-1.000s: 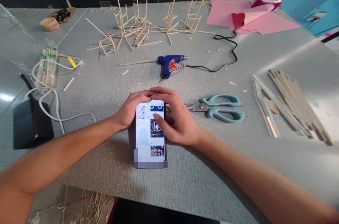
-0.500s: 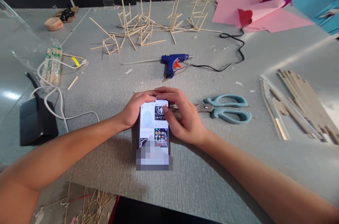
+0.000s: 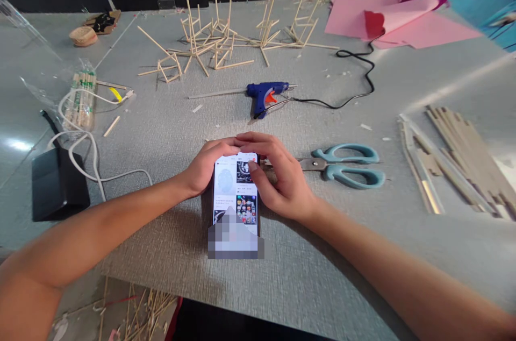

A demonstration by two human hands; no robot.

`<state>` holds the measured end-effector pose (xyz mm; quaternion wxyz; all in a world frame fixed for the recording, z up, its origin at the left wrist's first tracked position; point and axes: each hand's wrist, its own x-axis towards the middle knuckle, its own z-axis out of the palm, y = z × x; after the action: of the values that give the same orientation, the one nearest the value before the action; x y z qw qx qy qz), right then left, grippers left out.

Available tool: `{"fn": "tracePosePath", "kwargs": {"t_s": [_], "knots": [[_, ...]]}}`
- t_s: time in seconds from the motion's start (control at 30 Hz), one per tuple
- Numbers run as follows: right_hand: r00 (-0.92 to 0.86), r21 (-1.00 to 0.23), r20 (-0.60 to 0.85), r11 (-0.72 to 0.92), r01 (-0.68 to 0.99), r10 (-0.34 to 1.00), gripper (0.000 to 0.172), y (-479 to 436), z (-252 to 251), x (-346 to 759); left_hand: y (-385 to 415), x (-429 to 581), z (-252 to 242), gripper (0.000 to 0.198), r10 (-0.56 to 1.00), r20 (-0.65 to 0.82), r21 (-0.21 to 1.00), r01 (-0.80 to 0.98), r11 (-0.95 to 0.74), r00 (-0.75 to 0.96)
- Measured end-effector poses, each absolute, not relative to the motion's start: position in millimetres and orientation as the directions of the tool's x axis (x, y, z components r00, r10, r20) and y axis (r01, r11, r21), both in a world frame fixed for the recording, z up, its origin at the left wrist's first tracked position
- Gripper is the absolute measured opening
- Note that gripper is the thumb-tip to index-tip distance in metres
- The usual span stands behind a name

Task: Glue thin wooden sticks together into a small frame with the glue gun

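Observation:
A smartphone (image 3: pixel 224 182) with a lit screen is between my hands at the table's front middle; a pixelated patch covers its lower part. My left hand (image 3: pixel 205 166) is curled around its top left edge, fingers bent over the top. From the other side my right hand (image 3: pixel 280 177) wraps the top right edge, its thumb at the screen's upper right. The fingers of both hands meet above the phone. Light blue scissors (image 3: pixel 350 165) lie just right of my right hand, their blade tips hidden behind it. Beyond my hands rests a blue glue gun (image 3: pixel 260 98) with an orange trigger.
Joined stick frames (image 3: pixel 209 48) stand at the back. Left are a black box (image 3: pixel 60 185), a white cable (image 3: pixel 94 155) and bagged sticks (image 3: pixel 81 96). Right are flat strips (image 3: pixel 467 153), glue sticks (image 3: pixel 419 163) and pink paper (image 3: pixel 350 15). Loose sticks (image 3: pixel 149 308) lie below the table edge.
The whole view has shifted very slightly. Both hands keep their place on the phone, and nothing else has visibly moved.

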<state>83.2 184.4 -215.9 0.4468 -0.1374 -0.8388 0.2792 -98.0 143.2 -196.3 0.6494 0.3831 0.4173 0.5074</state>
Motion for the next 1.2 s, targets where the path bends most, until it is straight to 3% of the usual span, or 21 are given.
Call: {"fn": "tracePosePath", "kwargs": {"t_s": [0.6, 0.8, 1.0, 1.2], "knots": [[-0.594, -0.617, 0.645, 0.786, -0.033, 0.481, 0.033, 185.0, -215.0, 85.9, 143.0, -97.5, -195.5, 0.032, 0.98, -0.143, 0.929, -0.322, 0.182, 0.141], [-0.656, -0.603, 0.618, 0.797, -0.043, 0.432, 0.061, 185.3, -214.3, 86.6, 142.5, -97.2, -196.1, 0.032, 0.98, -0.138, 0.924, -0.337, 0.178, 0.14], [-0.628, -0.6, 0.634, 0.799, -0.032, 0.451, 0.046, 185.1, -216.1, 85.6, 141.7, -97.4, -195.5, 0.031, 0.98, -0.131, 0.93, -0.325, 0.174, 0.148], [-0.614, -0.598, 0.645, 0.801, -0.033, 0.456, 0.042, 186.0, -217.9, 85.7, 141.4, -97.2, -194.2, 0.032, 0.977, -0.156, 0.932, -0.306, 0.193, 0.143]]}}
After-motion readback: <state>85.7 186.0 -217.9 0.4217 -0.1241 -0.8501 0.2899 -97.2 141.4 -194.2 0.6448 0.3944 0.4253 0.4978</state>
